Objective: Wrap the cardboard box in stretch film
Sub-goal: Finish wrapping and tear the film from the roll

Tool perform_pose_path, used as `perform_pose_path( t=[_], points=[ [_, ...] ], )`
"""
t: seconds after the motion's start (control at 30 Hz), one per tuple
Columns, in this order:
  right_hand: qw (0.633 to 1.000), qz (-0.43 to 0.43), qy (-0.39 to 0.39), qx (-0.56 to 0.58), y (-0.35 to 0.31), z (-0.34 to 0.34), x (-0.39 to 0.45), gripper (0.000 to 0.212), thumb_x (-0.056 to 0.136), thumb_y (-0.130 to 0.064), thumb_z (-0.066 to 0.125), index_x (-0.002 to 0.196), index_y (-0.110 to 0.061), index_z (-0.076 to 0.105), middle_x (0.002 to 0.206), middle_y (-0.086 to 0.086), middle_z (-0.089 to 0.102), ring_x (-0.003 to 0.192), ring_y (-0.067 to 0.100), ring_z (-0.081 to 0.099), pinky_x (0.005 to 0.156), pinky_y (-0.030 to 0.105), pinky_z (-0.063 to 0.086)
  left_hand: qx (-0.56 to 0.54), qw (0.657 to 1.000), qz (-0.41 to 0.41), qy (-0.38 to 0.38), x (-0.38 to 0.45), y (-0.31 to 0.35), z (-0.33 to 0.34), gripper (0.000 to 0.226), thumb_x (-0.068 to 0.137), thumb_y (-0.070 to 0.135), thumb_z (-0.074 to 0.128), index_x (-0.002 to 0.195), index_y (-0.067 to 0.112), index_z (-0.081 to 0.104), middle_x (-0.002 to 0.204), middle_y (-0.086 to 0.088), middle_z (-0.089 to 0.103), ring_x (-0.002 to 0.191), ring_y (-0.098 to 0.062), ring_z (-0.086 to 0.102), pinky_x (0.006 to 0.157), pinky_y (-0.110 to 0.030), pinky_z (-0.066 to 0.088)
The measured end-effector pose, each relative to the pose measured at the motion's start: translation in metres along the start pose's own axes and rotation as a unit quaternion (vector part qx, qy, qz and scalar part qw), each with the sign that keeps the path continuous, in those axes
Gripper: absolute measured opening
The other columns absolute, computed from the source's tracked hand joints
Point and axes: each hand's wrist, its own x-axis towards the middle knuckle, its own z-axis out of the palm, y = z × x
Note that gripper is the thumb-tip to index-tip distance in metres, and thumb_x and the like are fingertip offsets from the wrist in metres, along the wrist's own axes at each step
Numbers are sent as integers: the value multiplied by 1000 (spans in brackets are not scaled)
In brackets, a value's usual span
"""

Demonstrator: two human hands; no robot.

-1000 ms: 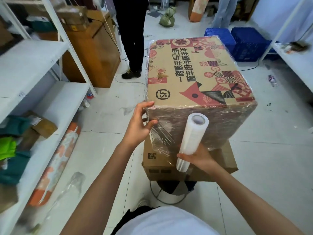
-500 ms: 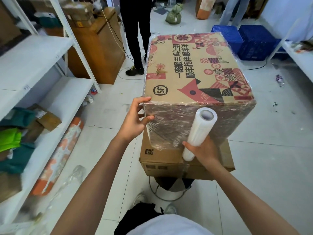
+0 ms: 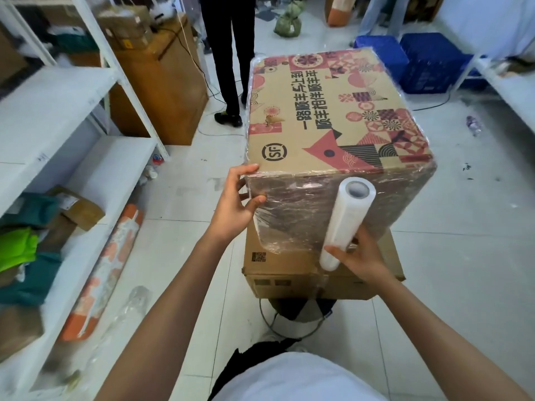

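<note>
White tiled floor (image 3: 463, 256), scuffed. White metal shelving (image 3: 58, 117) on the left, wooden cabinet (image 3: 162, 91) behind it. 2 blue crates (image 3: 417, 62) far right, white shelf (image 3: 509, 91) beside them. Bright, even light.

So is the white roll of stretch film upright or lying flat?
Upright, tilted: the white roll of stretch film shows its hollow core on top; the right hand grips its lower end.
</note>
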Motion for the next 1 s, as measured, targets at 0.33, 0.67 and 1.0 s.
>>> perform_pose_path(
  t=[0.33, 0.67, 1.0],
  points=[
    [990, 36, 105, -89, -9, -5, -5, 84, 71, -43, 79, 137, -17, 34, 133, 9, 54, 119, 32, 53, 92, 49, 50, 32, 999, 11, -21, 5, -3, -4, 60, 84, 6, 69, 112, 47, 36, 122, 28, 37, 117, -4, 45, 95, -25, 49],
    [987, 32, 110, -109, -8, -6, -8, 87, 74, -47, 76, 141, -19, 27, 137, 8, 51, 120, 33, 52, 92, 48, 49, 385, 848, 332, 150, -12, -11, 2, 55, 81, 24, 73, 124, 17, 41, 137, -20, 36, 131, -34, 37, 107, -48, 33],
    [993, 49, 82, -68, 4, -2, -3, 91, 69, -55, 75, 139, -30, 21, 134, 5, 51, 118, 31, 53, 90, 53, 51, 382, 691, 219, -573, -52, -109, 52, 60, 101, 44, 35, 150, 10, 24, 151, 9, 35, 120, 18, 39, 108, -6, 22]
  ],
)
